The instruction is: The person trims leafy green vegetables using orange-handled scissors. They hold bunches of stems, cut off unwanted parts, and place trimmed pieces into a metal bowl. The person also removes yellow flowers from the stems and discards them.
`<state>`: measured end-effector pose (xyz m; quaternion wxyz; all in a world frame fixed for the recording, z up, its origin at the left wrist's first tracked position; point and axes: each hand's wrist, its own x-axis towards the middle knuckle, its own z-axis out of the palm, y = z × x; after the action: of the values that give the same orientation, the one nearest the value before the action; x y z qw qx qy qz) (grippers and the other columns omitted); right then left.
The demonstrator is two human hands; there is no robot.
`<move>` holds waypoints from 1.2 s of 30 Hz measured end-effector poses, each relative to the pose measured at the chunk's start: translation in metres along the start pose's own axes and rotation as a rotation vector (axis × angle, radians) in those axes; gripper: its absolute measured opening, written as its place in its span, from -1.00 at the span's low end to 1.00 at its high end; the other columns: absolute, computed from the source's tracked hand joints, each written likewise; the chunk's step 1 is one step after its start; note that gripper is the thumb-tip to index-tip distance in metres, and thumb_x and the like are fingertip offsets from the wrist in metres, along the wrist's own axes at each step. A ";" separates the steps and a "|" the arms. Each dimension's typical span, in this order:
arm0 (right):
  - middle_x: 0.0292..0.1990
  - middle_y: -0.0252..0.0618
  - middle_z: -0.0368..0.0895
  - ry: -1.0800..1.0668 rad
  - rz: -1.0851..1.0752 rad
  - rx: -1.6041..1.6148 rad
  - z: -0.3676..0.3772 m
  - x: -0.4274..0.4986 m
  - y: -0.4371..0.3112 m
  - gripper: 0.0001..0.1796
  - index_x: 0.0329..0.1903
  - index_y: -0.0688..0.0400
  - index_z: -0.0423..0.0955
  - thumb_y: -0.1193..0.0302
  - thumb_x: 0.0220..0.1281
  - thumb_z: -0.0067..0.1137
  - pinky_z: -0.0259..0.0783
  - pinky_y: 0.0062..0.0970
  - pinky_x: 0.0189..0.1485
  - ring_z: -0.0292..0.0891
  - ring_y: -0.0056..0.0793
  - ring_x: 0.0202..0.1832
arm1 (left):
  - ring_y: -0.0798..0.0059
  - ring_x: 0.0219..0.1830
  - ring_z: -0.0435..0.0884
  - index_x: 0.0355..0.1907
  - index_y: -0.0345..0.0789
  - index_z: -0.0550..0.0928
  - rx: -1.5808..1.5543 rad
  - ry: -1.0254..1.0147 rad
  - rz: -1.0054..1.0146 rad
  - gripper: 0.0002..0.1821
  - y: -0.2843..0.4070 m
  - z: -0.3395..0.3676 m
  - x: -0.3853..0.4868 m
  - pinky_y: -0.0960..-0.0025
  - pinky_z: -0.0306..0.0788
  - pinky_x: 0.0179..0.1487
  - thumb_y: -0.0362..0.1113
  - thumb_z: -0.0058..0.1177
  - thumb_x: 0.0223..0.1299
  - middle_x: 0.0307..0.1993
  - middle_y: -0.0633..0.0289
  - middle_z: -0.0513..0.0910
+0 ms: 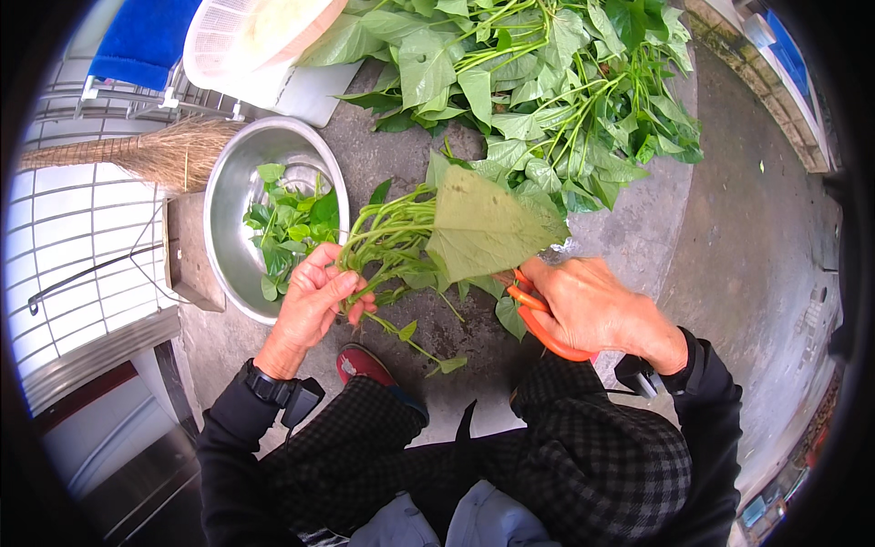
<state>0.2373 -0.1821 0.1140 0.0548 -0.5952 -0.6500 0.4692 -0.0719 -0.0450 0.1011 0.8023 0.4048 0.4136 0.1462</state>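
My left hand point(318, 294) pinches a bunch of green leafy stems point(389, 239) by one end, close to the rim of a metal basin point(219, 225). Broad leaves hang off the bunch to the right, and one large pale leaf point(485, 225) covers part of it. Orange-handled scissors point(547, 331) are gripped in my right hand point(601, 301); leaves hide their blades. Inside the basin lie loose green leaves and shoots point(294, 222). A big heap of leafy vines point(547, 89) spreads over the concrete floor ahead of me.
A straw broom point(178, 154) and a white plastic basket point(219, 48) are beyond the basin at the left. Below the broom sits a concrete block point(195, 239). My red shoe point(359, 362) rests on the floor near the basin. A low ledge point(765, 89) curves along the right.
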 end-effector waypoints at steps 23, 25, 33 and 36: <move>-0.54 0.09 0.56 0.150 -0.053 0.015 0.011 0.009 0.012 -0.70 -0.27 0.32 0.44 0.29 0.12 0.03 0.39 -0.04 -0.29 0.52 0.13 -0.39 | 0.36 -0.43 0.67 -0.09 -0.31 0.42 0.054 -0.009 0.005 -0.76 0.003 0.006 -0.003 0.42 0.53 -0.49 -0.43 0.09 0.22 -0.41 0.11 0.65; -0.55 0.09 0.55 0.070 0.001 -0.029 0.007 0.007 0.012 -0.69 -0.29 0.32 0.45 0.28 0.11 0.04 0.40 -0.05 -0.29 0.53 0.12 -0.40 | 0.37 -0.42 0.67 -0.08 -0.33 0.42 0.111 -0.019 0.033 -0.76 0.004 0.007 -0.004 0.42 0.54 -0.48 -0.44 0.08 0.22 -0.39 0.09 0.66; -0.49 0.13 0.55 0.045 -0.018 -0.043 -0.009 -0.005 0.010 -0.72 -0.27 0.28 0.49 0.32 0.07 0.03 0.40 -0.11 -0.26 0.52 0.09 -0.33 | 0.42 -0.40 0.66 -0.10 -0.41 0.44 0.190 0.007 0.095 -0.78 0.002 0.021 -0.008 0.41 0.57 -0.32 -0.50 0.08 0.21 -0.33 0.05 0.67; -0.50 0.13 0.54 0.077 -0.022 0.102 -0.006 -0.002 0.011 -0.76 -0.30 0.26 0.49 0.34 0.05 0.04 0.40 -0.11 -0.27 0.50 0.12 -0.34 | 0.41 -0.31 0.67 -0.10 -0.43 0.45 0.274 -0.025 0.126 -0.78 -0.001 0.026 -0.011 0.38 0.58 -0.22 -0.56 0.06 0.19 -0.28 0.05 0.66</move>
<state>0.2499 -0.1825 0.1108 0.1151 -0.6019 -0.6294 0.4778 -0.0584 -0.0656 0.1152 0.7339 0.5372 0.3936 0.1334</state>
